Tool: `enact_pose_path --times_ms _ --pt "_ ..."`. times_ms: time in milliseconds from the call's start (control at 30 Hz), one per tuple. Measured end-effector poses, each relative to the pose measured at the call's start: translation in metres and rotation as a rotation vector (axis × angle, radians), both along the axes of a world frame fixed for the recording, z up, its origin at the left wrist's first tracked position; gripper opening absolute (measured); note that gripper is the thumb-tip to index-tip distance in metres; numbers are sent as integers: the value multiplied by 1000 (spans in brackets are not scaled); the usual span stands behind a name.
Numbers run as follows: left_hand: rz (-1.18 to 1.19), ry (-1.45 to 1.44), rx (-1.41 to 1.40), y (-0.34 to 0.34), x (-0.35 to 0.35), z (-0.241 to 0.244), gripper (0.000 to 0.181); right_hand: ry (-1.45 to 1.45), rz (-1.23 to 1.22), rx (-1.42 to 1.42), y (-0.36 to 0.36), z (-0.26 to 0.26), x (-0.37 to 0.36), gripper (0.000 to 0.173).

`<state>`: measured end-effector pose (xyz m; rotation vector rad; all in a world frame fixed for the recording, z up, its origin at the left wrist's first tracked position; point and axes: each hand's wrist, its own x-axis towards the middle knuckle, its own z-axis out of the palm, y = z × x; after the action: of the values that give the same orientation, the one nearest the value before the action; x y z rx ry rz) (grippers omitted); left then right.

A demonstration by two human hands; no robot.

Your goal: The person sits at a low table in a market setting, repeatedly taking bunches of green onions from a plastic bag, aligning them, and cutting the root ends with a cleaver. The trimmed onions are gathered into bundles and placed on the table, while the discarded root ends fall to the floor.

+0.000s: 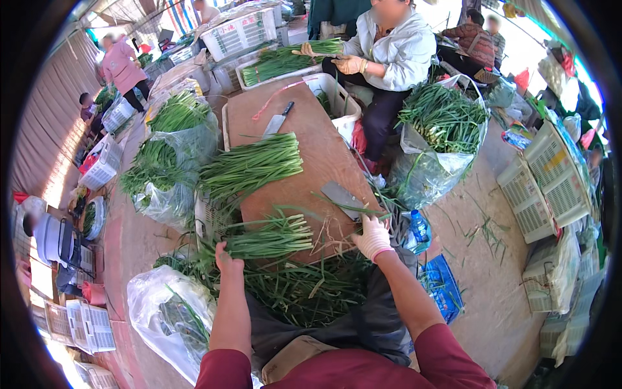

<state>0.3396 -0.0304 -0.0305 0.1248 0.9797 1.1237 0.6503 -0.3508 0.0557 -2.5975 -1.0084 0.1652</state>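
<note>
My bare left hand (228, 260) grips the leafy end of a bunch of green garlic chives (272, 238) near the board's front left edge. The cut stem ends of that bunch point right. My right hand (374, 238), in a pale knitted glove, is closed at the handle end of a cleaver (341, 197). Its broad blade lies on the brown wooden board (316, 189), and the glove hides most of the handle. Beyond the bunch lies a larger pile of chives (257, 163). Pale trimmings (328, 238) are scattered between my hands.
A second knife (278, 120) lies farther up the board. Loose leaves (311, 291) fill my lap. Bags of greens stand left (170, 155) and right (437, 136). Opposite, a gloved person (388, 53) holds chives above a white crate (277, 75). More crates (544, 180) stand at right.
</note>
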Motion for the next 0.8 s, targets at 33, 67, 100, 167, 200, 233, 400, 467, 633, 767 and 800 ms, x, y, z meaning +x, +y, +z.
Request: enact_pose_path --times_ms 33,67,100,167,200,233,400,467,633,767,800 --pt "10 -11 -23 -4 -4 -3 17 0 -16 -48 -1 0 1 70" --pt "22 -22 -46 -8 -8 -6 19 0 -29 -96 1 0 3 69" --pt "39 -27 -64 -11 -19 -7 22 6 -37 -139 5 -1 2 68" --pt "-57 -70 42 -5 -43 -24 27 -33 0 -200 13 -2 6 62" --pt "-99 -29 70 -10 -46 -20 27 -39 -3 -249 12 -5 8 61" --pt "-139 16 106 -14 -53 -12 28 -40 -4 -289 13 -10 10 59" --pt "6 1340 494 -60 -51 94 85 153 -67 -202 14 3 16 51" --pt "-324 1658 1073 -80 -32 132 99 176 -126 -110 9 -1 11 46" --pt "-1359 1722 1927 -92 50 131 112 577 -268 551 1 -19 -33 50" --pt "-1482 1772 1905 -71 82 86 102 984 -192 809 -21 -4 -99 37" --pt "-1553 1750 1794 -68 92 84 99 1050 -180 814 -25 2 -111 38"
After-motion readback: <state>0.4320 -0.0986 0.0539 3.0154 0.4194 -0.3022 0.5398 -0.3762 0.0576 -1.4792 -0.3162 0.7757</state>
